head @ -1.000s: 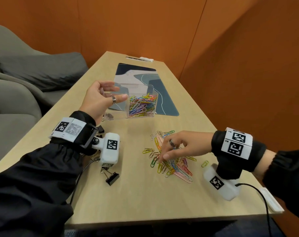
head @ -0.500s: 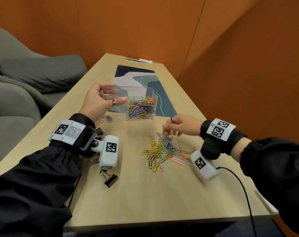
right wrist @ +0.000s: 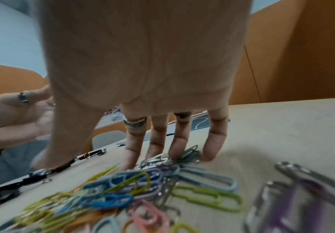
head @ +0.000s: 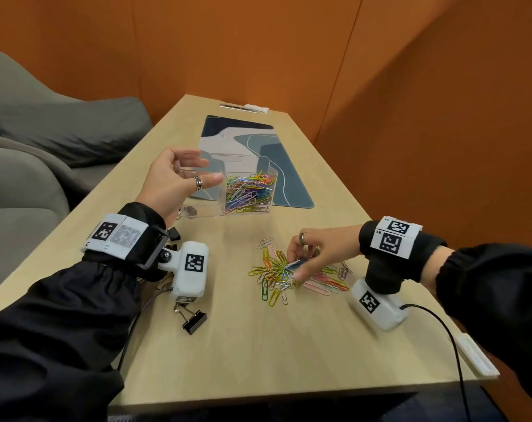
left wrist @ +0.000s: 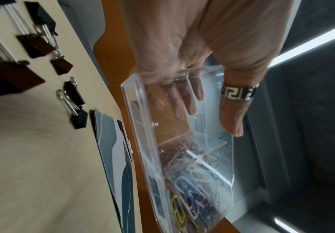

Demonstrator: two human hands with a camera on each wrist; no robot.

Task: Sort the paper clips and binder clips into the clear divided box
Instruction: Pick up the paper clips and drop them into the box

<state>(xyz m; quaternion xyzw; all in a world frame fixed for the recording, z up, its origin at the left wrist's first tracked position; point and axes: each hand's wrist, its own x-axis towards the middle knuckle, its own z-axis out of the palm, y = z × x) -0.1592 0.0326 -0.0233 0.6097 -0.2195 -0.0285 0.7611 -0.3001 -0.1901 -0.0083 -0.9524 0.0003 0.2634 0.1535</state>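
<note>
My left hand (head: 211, 170) holds the left end of the clear divided box (head: 203, 205), thumb on the near wall and fingers behind the far wall (left wrist: 180, 102). Its right compartment is full of coloured paper clips (head: 249, 193); the left one looks nearly empty. My right hand (head: 295, 264) hovers low over a loose pile of coloured paper clips (head: 270, 278) on the table, its fingertips (right wrist: 130, 157) touching the pile and the thumb spread apart. One black binder clip (head: 194, 321) lies near the front. Several more binder clips (left wrist: 37, 44) lie under my left wrist.
A blue and grey desk mat (head: 289, 184) lies beyond the box. A grey sofa (head: 45, 141) stands left of the table and orange walls close in on the right. A white strip (head: 474, 354) lies at the table's right front edge, near the wrist camera's cable (head: 441, 324).
My right hand left the pile, rose toward the box half a second ago, and has come back down onto the pile. The left hand keeps hold of the box.
</note>
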